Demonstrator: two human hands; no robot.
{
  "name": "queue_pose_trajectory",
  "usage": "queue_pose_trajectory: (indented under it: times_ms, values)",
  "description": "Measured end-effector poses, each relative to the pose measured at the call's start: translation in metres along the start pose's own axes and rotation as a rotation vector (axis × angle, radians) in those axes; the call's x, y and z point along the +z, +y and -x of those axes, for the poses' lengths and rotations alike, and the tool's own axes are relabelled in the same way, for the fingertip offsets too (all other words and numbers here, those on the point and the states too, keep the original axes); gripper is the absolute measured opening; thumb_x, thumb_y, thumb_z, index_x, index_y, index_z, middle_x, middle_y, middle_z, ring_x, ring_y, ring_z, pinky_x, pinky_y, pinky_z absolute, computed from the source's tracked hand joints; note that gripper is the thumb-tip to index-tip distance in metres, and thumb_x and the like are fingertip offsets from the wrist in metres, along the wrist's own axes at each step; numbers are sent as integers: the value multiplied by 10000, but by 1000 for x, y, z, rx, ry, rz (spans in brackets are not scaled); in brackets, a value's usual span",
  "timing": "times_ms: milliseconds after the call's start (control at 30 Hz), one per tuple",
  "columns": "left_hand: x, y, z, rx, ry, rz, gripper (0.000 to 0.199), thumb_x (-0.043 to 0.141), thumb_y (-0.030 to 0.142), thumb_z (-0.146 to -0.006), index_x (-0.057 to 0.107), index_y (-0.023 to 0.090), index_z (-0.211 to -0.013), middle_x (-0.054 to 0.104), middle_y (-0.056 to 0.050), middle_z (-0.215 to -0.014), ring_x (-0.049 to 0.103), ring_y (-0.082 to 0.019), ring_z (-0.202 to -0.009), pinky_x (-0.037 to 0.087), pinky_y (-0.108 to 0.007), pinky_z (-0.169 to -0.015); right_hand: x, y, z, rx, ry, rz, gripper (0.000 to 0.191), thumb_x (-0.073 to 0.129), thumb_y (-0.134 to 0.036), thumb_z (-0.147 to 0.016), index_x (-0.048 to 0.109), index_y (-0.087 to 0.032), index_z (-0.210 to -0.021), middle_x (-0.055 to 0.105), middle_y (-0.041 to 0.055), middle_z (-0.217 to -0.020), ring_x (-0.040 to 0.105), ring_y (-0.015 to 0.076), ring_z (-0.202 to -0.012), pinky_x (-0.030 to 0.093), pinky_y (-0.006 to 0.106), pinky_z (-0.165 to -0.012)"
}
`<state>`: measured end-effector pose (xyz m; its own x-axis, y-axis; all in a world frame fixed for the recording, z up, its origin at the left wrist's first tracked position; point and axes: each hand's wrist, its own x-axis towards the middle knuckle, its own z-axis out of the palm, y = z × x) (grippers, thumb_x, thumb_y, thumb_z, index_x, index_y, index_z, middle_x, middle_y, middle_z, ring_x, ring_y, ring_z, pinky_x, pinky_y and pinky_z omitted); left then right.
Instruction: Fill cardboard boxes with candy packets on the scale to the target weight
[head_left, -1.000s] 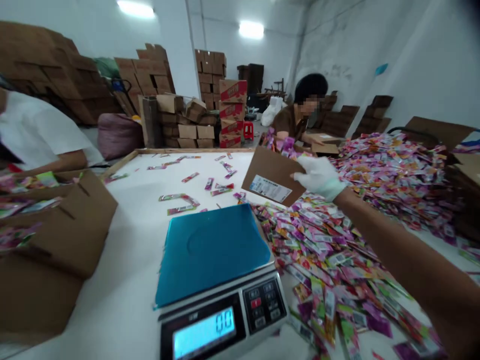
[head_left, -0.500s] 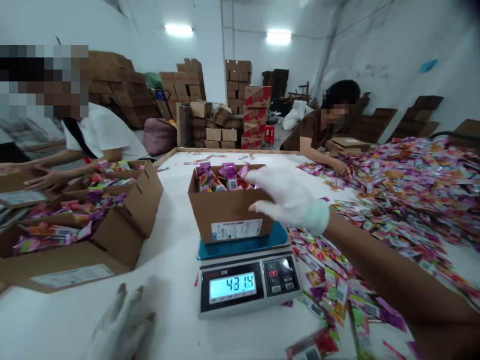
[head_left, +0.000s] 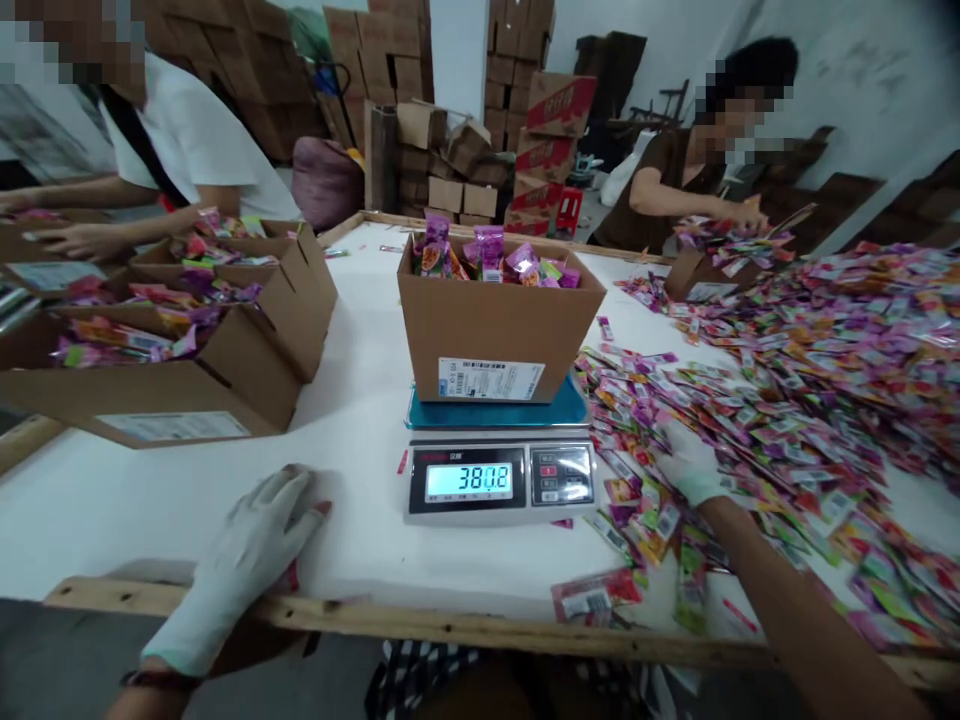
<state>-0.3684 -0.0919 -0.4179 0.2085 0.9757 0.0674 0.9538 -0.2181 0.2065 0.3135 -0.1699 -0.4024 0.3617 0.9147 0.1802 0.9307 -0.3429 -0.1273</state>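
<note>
Filled, open rectangular brown cardboard box [head_left: 499,325] sits on flat blue-topped digital scale [head_left: 499,513], multicoloured plastic sachets [head_left: 795,430] lie loose, unboxed, left white-gloved hand [head_left: 251,535] half-spread, seemingly empty, right white-gloved hand [head_left: 688,462] amid sachets, fingers' grip unclear.

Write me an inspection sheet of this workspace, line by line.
Surface: white table with a wooden rim.
Items in use: scale reading 380.8, bearing a labelled box of packets; filled boxes at left.
Clutter: loose packets heaped right of the scale; a red packet near the front edge.
Hands: left gloved hand rests on the table, fingers slightly spread; right gloved hand is at the loose packets, grip unclear.
Cables: nothing seen.
Surroundings: a co-worker at left, another at far right; red cartons and brown cartons stacked behind.
</note>
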Motion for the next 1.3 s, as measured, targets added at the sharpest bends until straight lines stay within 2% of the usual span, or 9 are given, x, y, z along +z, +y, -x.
queue_pose_trajectory:
  times_ms: [200,367,533,700,833,967,1100,1200,1300]
  values:
    - [-1,1,0,-5,-8,-5,729,369,617,-1010,687,95,-1406,634,-268,-1606,631,-481,-1483,525,-651,-1260,-34,5,-20,95,-65,-4,509,594,-293,-842,815,-214,-1293,838,127,-1000,770,322,-980,569,367,-833]
    - [5,-3,0,5,39,5,678,403,615,-1002,704,137,-1378,665,-246,-1574,656,-474,-1456,549,-655,-1235,-102,-16,-40,13,7,-52,320,618,-324,-900,812,-209,-1127,813,161,-964,742,348,-923,556,407,-782]
    - [11,-12,1,16,78,13,655,401,580,-994,742,138,-1337,702,-245,-1532,685,-462,-1427,555,-641,-1253,-235,-95,-71,-291,256,-209,198,644,-334,-1000,758,-177,-1045,728,60,-853,606,176,-752,494,339,-745]
    - [20,-23,1,1,131,15,572,453,541,-974,792,213,-1298,743,-171,-1513,723,-403,-1405,600,-591,-1235,-336,-224,-107,-661,306,-172,314,535,-277,-1056,731,-32,-1071,598,-57,-848,493,28,-761,415,240,-816]
    - [29,-31,1,-26,133,-16,654,391,538,-1007,790,161,-1362,716,-197,-1550,717,-392,-1423,590,-587,-1250,-327,-323,-125,-872,98,-168,157,681,-193,-1032,777,-72,-1059,740,18,-926,599,103,-807,516,268,-821]
    - [39,-40,1,4,158,-19,646,392,550,-1029,784,164,-1368,720,-193,-1544,733,-377,-1401,618,-571,-1210,-285,-367,-138,-969,-61,-318,126,753,-257,-1040,782,-177,-948,793,4,-957,719,167,-926,596,296,-896]
    - [41,-40,2,20,183,-26,622,409,536,-1035,773,159,-1369,720,-202,-1539,729,-379,-1395,622,-572,-1190,-275,-343,-154,-866,-15,-861,163,723,-283,-1074,687,-204,-936,731,-24,-835,708,149,-796,626,311,-808]
    - [34,-30,5,21,141,-38,619,383,529,-1052,762,154,-1367,706,-216,-1546,733,-390,-1364,615,-583,-1177,-285,-295,-158,-687,108,-1268,273,735,-444,-1094,579,-232,-1021,640,-74,-771,634,114,-668,603,295,-695]
    - [25,-19,6,38,106,-45,628,371,532,-1064,734,134,-1387,686,-232,-1558,715,-401,-1368,598,-581,-1181,-287,-231,-153,-621,250,-1333,334,778,-488,-1067,553,-263,-964,514,-106,-674,450,82,-523,460,245,-545]
